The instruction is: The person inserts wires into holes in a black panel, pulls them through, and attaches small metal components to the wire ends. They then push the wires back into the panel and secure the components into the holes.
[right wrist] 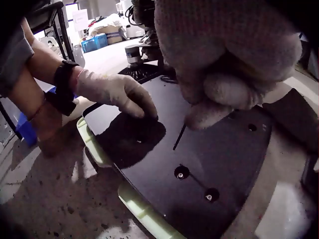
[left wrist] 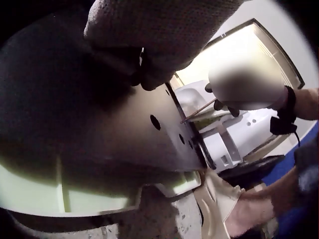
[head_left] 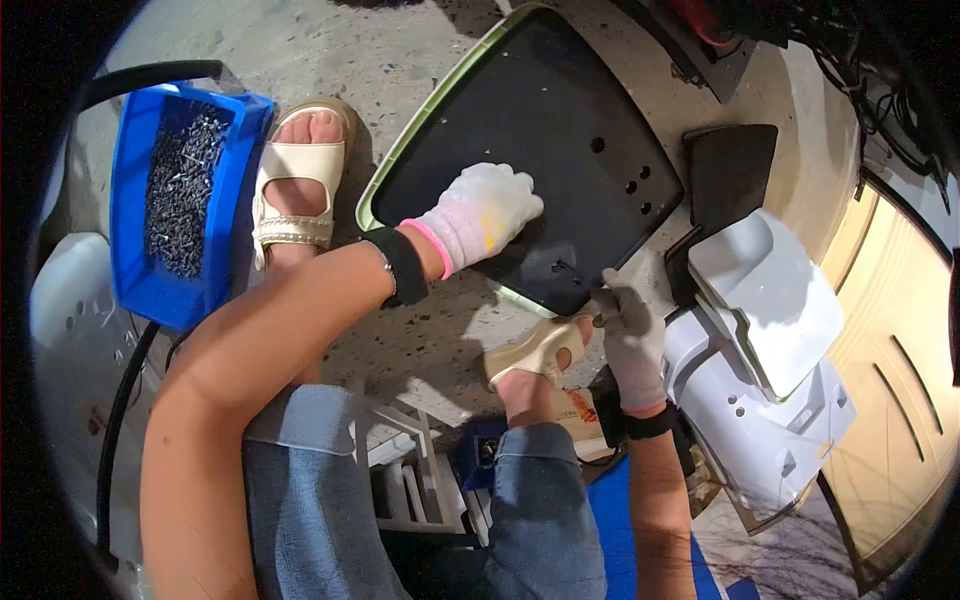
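A black panel with a pale green rim lies on the floor, with several round holes towards one side. Over its surface is my gloved left hand, fingers bent and their tips down at the panel in the right wrist view; whether they pinch something small is unclear. Beside the panel's near corner, my gloved right hand pinches a thin dark rod that slants down towards the panel. Screw-like heads show inside two of the holes in the right wrist view.
A blue bin of small dark screws stands at the left, next to a sandalled foot. White and grey moulded parts are stacked at the right, beside a dark flat piece. Another foot is by the panel's near corner.
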`<state>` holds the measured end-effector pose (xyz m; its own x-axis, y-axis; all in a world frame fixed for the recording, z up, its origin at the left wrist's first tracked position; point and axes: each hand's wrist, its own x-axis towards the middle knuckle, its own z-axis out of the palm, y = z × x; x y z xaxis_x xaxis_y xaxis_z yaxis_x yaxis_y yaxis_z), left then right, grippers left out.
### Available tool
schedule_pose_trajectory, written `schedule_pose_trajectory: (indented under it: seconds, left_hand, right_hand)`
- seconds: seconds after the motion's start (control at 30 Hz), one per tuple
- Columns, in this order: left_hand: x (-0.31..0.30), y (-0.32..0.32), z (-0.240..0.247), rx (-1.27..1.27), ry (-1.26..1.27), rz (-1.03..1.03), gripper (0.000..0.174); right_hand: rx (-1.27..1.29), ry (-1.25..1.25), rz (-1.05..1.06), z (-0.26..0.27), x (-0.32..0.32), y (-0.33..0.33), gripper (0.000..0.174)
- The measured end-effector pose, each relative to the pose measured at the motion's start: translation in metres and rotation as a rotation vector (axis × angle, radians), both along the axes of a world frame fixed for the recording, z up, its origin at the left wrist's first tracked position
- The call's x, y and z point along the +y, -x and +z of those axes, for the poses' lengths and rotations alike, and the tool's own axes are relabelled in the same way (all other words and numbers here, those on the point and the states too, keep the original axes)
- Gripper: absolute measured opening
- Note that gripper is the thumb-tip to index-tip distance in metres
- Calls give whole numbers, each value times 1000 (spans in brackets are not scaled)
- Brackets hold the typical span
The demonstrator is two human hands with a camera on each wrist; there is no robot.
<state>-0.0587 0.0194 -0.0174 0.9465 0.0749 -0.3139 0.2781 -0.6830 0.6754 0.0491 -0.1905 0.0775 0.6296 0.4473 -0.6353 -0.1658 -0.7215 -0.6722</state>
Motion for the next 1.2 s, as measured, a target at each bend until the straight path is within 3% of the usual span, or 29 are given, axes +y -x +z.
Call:
schedule_pose_trajectory:
  seconds: [0.03, 0.07, 0.13, 0.17, 0.23, 0.27, 0.4, 0.5, 0.57, 0.67, 0.9, 1.07, 1.2]
  left_hand:
    - [-2, -3, 4, 66, -62, -147, 25]
    - [-6, -3, 0, 67, -64, -154, 25]
    - [-13, -2, -6, -293, -255, -126, 46]
    - [-16, -3, -10, -291, -257, -134, 46]
    - [-11, -6, 0, -192, -285, -229, 70]
    - [-11, -7, -1, -189, -288, -236, 70]
    - [-13, -8, -2, -81, -333, -286, 82]
    - [-14, -9, -4, -69, -346, -280, 83]
    - [-16, -9, -5, -65, -356, -286, 83]
    - [-17, -8, -6, -58, -360, -281, 84]
    - [-19, -7, -10, -108, -355, -244, 84]
    - [-21, -7, -12, -112, -359, -240, 86]
    - [-21, -6, -13, -95, -360, -239, 88]
  right_hand:
    - [-114, 39, 197, 1, -2, -1, 27]
    - [-228, 79, 393, 1, -5, -2, 28]
    - [-336, 107, 471, -6, -16, -1, 27]
    - [-445, 136, 554, -10, -20, 0, 27]
    - [-559, 131, 625, -17, -22, 1, 30]
    - [-676, 131, 702, -20, -23, 2, 33]
    - [-745, 74, 733, -24, -30, 1, 36]
    - [-667, 143, 740, -21, -29, 3, 25]
    - [-738, 78, 956, -26, -28, 4, 24]
    - [-730, 272, 947, -22, -24, 9, 24]
    - [-822, 152, 829, -24, -25, 6, 16]
    - [-695, 62, 628, -24, -27, 7, 17]
    - [-674, 69, 615, -18, -25, 9, 20]
